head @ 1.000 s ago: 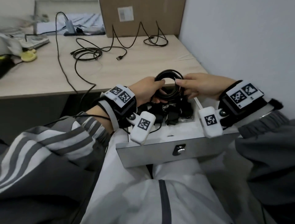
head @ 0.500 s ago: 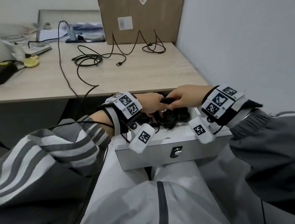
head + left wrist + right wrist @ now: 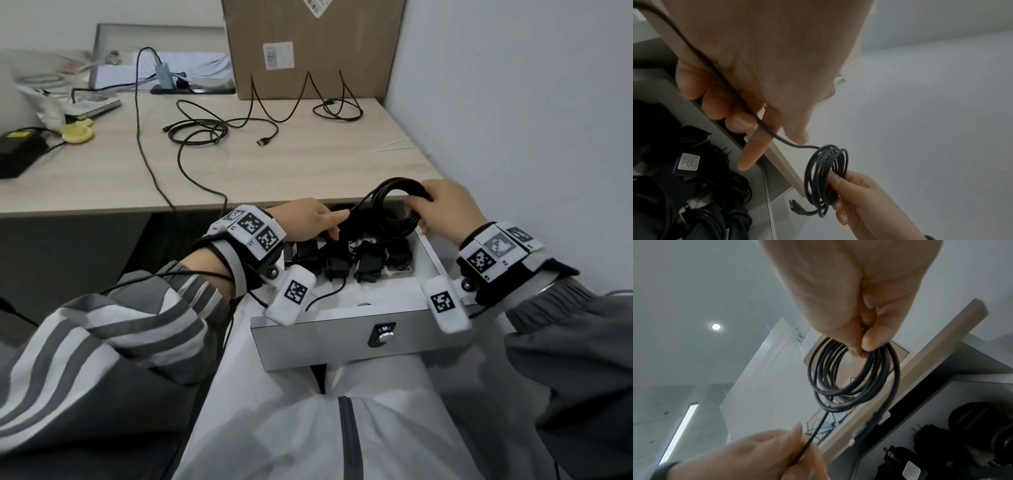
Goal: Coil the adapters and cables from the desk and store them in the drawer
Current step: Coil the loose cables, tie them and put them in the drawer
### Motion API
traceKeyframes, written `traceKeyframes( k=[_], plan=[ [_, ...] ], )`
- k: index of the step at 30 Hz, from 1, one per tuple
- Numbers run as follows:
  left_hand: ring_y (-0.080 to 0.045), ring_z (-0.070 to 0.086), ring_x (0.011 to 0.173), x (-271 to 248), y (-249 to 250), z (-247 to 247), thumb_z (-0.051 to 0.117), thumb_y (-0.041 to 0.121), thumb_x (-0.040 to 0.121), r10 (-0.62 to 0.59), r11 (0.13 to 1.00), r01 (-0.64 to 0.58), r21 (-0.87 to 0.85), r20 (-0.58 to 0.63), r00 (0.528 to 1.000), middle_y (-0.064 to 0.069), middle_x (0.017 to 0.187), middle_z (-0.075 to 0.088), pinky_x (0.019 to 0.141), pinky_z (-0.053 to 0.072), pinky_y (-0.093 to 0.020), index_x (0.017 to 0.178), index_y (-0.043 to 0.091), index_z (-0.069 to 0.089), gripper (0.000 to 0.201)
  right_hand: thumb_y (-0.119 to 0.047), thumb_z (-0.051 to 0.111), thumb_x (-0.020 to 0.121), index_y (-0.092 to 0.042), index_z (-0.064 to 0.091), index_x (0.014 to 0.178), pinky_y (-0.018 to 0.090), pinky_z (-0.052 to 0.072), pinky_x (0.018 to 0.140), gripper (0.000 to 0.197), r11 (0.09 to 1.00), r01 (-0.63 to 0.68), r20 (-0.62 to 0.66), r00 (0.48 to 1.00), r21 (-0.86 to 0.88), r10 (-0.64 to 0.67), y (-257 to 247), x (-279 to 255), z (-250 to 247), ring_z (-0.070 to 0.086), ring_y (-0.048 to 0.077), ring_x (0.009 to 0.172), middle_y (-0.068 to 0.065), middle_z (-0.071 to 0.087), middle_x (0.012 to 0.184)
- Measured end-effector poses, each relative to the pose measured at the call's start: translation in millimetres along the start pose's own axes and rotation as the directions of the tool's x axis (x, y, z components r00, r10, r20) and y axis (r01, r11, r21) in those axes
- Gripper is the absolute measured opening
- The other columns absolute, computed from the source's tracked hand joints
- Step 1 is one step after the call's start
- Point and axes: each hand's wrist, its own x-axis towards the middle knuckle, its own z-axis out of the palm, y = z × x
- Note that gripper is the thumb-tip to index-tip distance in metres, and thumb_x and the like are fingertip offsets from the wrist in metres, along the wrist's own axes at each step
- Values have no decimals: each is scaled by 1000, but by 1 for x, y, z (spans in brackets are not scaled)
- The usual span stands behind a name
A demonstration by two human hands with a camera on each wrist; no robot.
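Right hand (image 3: 445, 212) pinches the black cable coil (image 3: 397, 205) upright above the open drawer (image 3: 359, 339), fingers (image 3: 871, 340) clamped over the loops so they don't spring apart. Left hand (image 3: 308, 222) curls round the loose tail (image 3: 740, 97) beside them, likely feeding the last wrap. Adapters (image 3: 342, 260) sit below both hands; more cables (image 3: 198, 132) lie beyond on the worktop (image 3: 308, 164).
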Motion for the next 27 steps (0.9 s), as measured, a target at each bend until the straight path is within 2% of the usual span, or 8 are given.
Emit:
traceKeyframes(
  k=[3,7,11,13,16,21,23,27],
  plan=[
    [-5,38,40,5,-2,3,39,32,103,0,994,-15,-111,-131,991,6,54,39,42,28,-13,87,10,70,41,-14,55,92,-8,60,75,14,45,41,19,982,-66,-40,996,178,74,2,-2,0,53,5,33,6,65,67],
    [-6,39,53,17,0,7,46,25,101,-150,841,-104,-531,-413,898,4,59,45,54,33,-19,71,13,62,36,-13,56,92,-3,64,82,20,52,44,17,961,-102,-9,994,257,108,3,1,7,58,9,40,14,67,72],
    [-8,38,56,19,11,8,43,18,102,-214,505,-203,-839,-349,912,1,65,38,55,31,-18,76,13,59,31,-14,58,92,-3,65,82,25,55,55,17,954,-120,16,993,273,120,1,5,10,64,14,45,19,69,76],
    [-7,39,60,18,14,11,41,13,101,-177,455,-218,-863,-327,928,1,68,40,57,30,-20,80,14,60,29,-13,57,92,-2,65,83,16,53,48,16,941,-137,37,991,308,132,-1,7,11,61,7,40,16,67,74],
    [-8,36,58,17,14,16,41,11,101,-118,463,-206,-862,-291,949,2,67,40,54,26,-20,87,14,62,26,-12,58,91,-5,64,74,16,51,47,18,908,-173,35,984,380,173,-4,8,13,60,6,40,12,64,68],
    [-6,42,62,19,12,28,43,12,100,-189,537,-135,-833,-274,943,3,69,45,54,30,-17,101,14,66,23,-13,61,88,-6,63,72,21,53,56,18,834,-189,-32,970,518,240,-7,9,18,59,6,40,11,63,66],
    [-8,44,65,19,13,30,43,9,98,-206,539,-86,-838,-230,951,2,72,48,55,33,-18,101,14,65,23,-11,60,90,-6,62,72,17,52,50,19,798,-168,-66,966,578,251,-10,9,18,59,5,40,9,63,69],
    [-15,52,76,15,11,29,52,-1,89,-153,691,52,-721,-75,985,-4,83,58,65,43,-17,103,11,59,19,-8,58,91,-5,61,74,12,47,45,17,704,-143,-82,958,696,276,-20,10,16,57,4,40,6,60,72]
  ],
)
